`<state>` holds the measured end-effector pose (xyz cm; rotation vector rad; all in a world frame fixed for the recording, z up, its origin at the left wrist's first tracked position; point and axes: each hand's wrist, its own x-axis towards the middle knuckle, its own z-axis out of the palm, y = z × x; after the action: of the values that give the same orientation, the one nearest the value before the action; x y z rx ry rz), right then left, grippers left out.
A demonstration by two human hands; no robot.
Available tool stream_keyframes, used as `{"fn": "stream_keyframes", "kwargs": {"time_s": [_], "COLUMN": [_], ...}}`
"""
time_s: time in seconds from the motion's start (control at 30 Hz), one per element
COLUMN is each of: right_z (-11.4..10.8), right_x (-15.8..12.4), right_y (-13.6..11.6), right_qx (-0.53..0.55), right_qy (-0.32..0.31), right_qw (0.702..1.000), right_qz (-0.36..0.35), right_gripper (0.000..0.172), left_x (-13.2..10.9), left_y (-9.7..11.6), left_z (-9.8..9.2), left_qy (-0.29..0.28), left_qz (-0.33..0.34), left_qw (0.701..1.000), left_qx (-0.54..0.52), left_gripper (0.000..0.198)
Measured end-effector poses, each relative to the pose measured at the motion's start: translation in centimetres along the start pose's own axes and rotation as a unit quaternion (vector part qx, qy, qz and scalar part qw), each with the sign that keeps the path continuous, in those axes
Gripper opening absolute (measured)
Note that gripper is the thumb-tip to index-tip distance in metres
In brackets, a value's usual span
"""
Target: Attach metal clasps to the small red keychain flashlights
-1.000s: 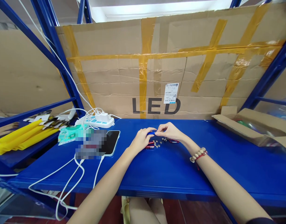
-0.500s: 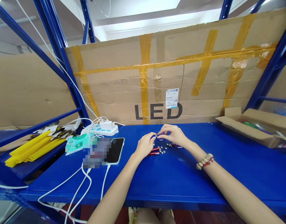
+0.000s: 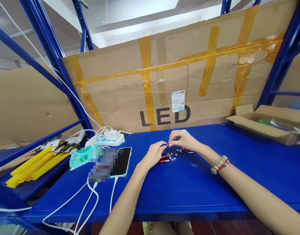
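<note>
My left hand (image 3: 153,154) has thumb and forefinger pinched on a small blue cylinder-like piece (image 3: 167,144), mostly covered by fingers. Meeting it from the other side is my right hand (image 3: 183,139), its fingertips pinched together at the end of the blue piece; whatever is between them is too small to make out. Just below the hands lie several small round silver pieces, like button cells (image 3: 173,157), on the blue shelf. Partly under my left hand are short red cylinders (image 3: 164,159). A small dark red and blue piece (image 3: 189,151) lies under my right wrist.
On the left are a phone (image 3: 124,161) with white cables, a power strip (image 3: 112,139), a green packet (image 3: 80,157) and yellow rolled items (image 3: 34,166). An open cardboard box (image 3: 269,129) stands at right. A taped cardboard sheet (image 3: 120,94) backs the blue shelf (image 3: 213,189).
The view has shifted and tilted slightly. My fingertips stay together around the blue piece, with the left hand's grip turned a little; the loose pieces lie as before.
</note>
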<state>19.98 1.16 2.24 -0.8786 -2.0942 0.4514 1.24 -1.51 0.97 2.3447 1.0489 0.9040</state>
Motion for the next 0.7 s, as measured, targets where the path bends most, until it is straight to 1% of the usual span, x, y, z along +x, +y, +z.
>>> {"fn": "stream_keyframes", "kwargs": {"time_s": [0.1, 0.23, 0.4, 0.47, 0.53, 0.63, 0.7], "right_z": [0.0, 0.1, 0.6, 0.8, 0.8, 0.8, 0.7], "right_x": [-0.1, -0.3, -0.5, -0.5, -0.6, -0.7, -0.7], "right_y": [0.0, 0.0, -0.3, -0.6, -0.8, -1.1, -1.3], "right_qx": [0.009, -0.011, -0.017, 0.012, 0.064, 0.143, 0.172], "right_qy": [-0.002, -0.001, 0.033, 0.037, 0.019, -0.011, -0.019], "right_qw": [1.0, 1.0, 0.998, 0.995, 0.985, 0.957, 0.943], "right_qz": [0.006, 0.008, 0.054, 0.093, 0.156, 0.252, 0.284], "right_gripper": [0.022, 0.021, 0.022, 0.026, 0.031, 0.035, 0.034], "left_x": [0.0, -0.1, -0.2, -0.2, -0.1, 0.0, 0.0], "left_y": [0.2, 0.3, -0.2, -0.4, -0.5, -0.4, -0.3], "left_z": [0.1, 0.4, 0.7, 0.9, 1.0, 1.1, 1.1], "left_qy": [0.013, 0.03, 0.048, 0.057, 0.066, 0.077, 0.078], "left_qz": [-0.002, 0.002, 0.011, 0.016, 0.024, 0.037, 0.041], "left_qw": [1.0, 1.0, 0.999, 0.998, 0.997, 0.994, 0.994], "left_qx": [0.004, 0.002, 0.009, 0.022, 0.04, 0.062, 0.068], "left_gripper": [0.025, 0.022, 0.02, 0.019, 0.018, 0.017, 0.018]}}
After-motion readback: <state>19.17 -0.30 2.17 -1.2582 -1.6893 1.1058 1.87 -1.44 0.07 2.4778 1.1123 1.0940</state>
